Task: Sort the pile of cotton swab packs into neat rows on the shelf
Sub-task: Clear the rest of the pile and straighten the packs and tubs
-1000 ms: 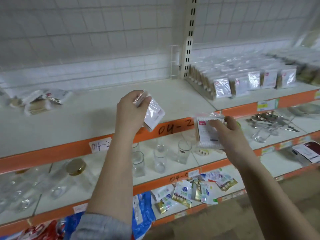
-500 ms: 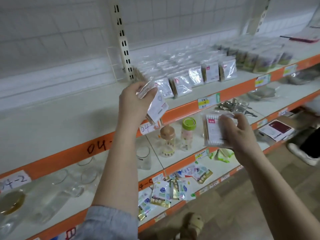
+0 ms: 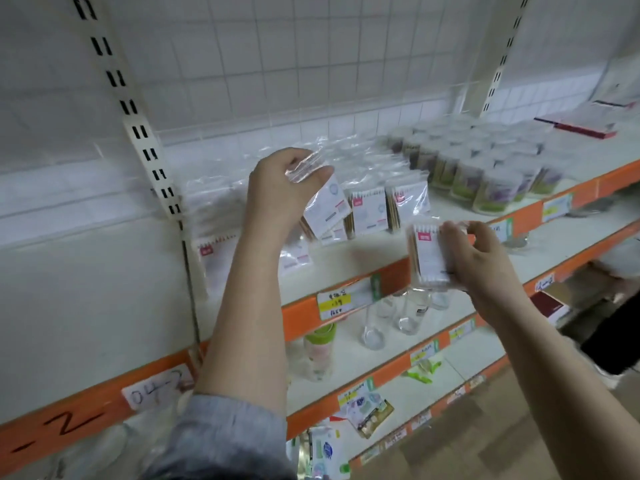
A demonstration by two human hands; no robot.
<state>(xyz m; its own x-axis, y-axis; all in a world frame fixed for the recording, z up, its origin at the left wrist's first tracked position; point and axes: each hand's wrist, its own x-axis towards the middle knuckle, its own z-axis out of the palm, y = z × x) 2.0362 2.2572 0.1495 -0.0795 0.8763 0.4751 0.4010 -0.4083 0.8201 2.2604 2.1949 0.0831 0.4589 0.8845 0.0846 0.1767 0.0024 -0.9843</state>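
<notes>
— Is the sorting done?
— No. Many cotton swab packs (image 3: 369, 211) stand in rows on the top shelf (image 3: 363, 252). The left hand (image 3: 277, 188) pinches one pack (image 3: 325, 206) above them. The right hand (image 3: 481, 258) grips another pack (image 3: 427, 254) out front.
</notes>
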